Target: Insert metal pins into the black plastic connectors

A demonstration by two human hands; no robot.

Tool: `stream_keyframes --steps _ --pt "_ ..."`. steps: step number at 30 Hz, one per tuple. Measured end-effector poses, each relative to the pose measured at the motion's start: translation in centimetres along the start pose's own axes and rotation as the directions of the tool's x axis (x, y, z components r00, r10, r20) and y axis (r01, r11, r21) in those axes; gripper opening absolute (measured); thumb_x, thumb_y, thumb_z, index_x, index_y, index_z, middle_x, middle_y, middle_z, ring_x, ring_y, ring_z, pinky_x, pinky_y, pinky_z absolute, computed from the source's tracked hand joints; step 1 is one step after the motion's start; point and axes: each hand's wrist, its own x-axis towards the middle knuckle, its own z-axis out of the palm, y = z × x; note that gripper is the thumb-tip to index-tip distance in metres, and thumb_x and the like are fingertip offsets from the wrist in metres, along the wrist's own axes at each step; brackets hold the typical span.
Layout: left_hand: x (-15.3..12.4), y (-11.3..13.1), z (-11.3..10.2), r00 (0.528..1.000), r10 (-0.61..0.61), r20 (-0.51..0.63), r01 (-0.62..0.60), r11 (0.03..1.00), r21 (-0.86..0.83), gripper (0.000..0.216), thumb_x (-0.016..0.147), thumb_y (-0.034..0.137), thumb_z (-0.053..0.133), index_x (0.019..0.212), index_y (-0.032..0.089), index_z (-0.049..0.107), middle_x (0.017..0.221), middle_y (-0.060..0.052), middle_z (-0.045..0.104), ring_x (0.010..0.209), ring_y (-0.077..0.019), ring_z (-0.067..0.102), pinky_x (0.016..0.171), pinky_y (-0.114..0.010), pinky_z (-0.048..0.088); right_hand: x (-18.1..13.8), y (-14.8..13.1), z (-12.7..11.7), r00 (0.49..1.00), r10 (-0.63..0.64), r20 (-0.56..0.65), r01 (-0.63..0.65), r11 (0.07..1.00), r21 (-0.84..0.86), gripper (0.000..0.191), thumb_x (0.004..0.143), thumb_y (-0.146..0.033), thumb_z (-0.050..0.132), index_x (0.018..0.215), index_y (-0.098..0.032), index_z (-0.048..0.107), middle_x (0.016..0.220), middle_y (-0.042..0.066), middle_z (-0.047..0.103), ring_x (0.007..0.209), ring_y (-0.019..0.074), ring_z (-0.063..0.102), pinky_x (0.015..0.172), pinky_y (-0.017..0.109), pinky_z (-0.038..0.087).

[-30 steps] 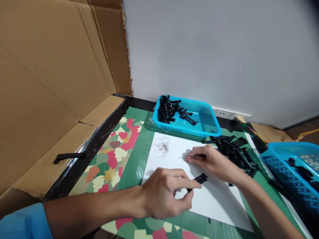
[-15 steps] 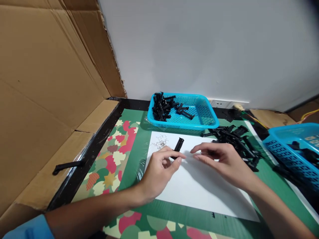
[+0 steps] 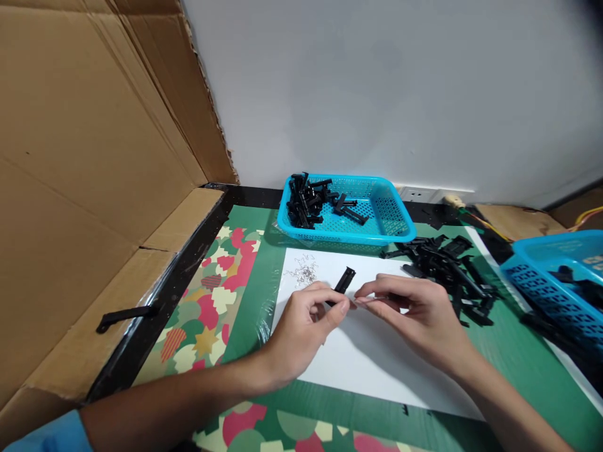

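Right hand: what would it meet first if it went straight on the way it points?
Most likely the left hand or the black part it holds; depth there is hard to judge.

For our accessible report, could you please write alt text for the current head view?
A person's left hand holds a slim black part over white paper while the right hand pinches a thin object close by. Beyond lie fine wire-like pieces and a blue basket of parts; more black pieces are heaped at right.
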Motion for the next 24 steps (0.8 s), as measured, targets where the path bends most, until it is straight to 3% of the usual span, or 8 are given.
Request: stream_keyframes --steps 7,12,17,21,24 --pt "-0.08 0.27 -0.07 0.997 -0.065 0.049 0.064 0.998 0.003 0.041 0.109 0.053 0.058 0.094 0.017 0.070 0.066 0.005 0.048 0.059 -0.0116 0.048 0.059 -0.025 0.038 -0.24 0.16 0.59 0.984 -0.180 0.007 0.180 0.982 -0.063 0.016 0.104 -0.028 0.071 0.099 -0.026 0.086 0.072 0.002 0.073 0.057 0.0135 0.059 0.055 0.026 0.042" --pt "-0.08 0.45 -0.08 0.993 -0.102 0.050 0.103 0.995 -0.009 0.040 0.106 0.056 0.061 0.093 0.018 0.064 0.062 0.007 0.047 0.057 -0.0119 0.047 0.057 -0.024 0.037 -0.16 0.31 0.63 0.974 -0.226 -0.004 0.225 0.972 -0.071 0.019 0.105 -0.030 0.070 0.098 -0.025 0.087 0.069 0.002 0.070 0.057 0.0134 0.059 0.053 0.025 0.041" --pt "-0.06 0.53 -0.03 0.996 -0.082 0.027 0.083 0.996 -0.017 0.039 0.106 0.056 0.062 0.094 0.019 0.062 0.062 0.007 0.047 0.056 -0.0109 0.045 0.056 -0.024 0.035 -0.11 0.33 0.42 0.997 -0.061 0.049 0.064 0.997 -0.051 0.022 0.104 -0.037 0.070 0.100 -0.025 0.088 0.074 0.004 0.075 0.061 0.0159 0.064 0.056 0.027 0.045" --pt "0.00 0.11 -0.16 0.997 -0.080 -0.011 0.080 0.997 0.013 0.039 0.105 0.057 0.062 0.095 0.019 0.061 0.060 0.008 0.046 0.055 -0.0113 0.044 0.055 -0.023 0.033 0.07 0.43 0.59 0.986 0.092 0.137 -0.100 0.993 0.056 0.030 0.105 -0.044 0.067 0.104 -0.023 0.088 0.094 0.009 0.084 0.082 0.0238 0.075 0.073 0.032 0.057" --pt "0.10 -0.33 -0.33 0.996 -0.094 -0.008 0.094 0.994 0.058 0.036 0.106 0.055 0.062 0.099 0.019 0.062 0.057 0.008 0.045 0.053 -0.0118 0.044 0.054 -0.023 0.033 0.14 0.68 1.09 0.975 0.151 0.164 -0.175 0.975 0.138 0.030 0.104 -0.047 0.069 0.103 -0.022 0.087 0.099 0.008 0.085 0.087 0.0242 0.075 0.078 0.033 0.057"
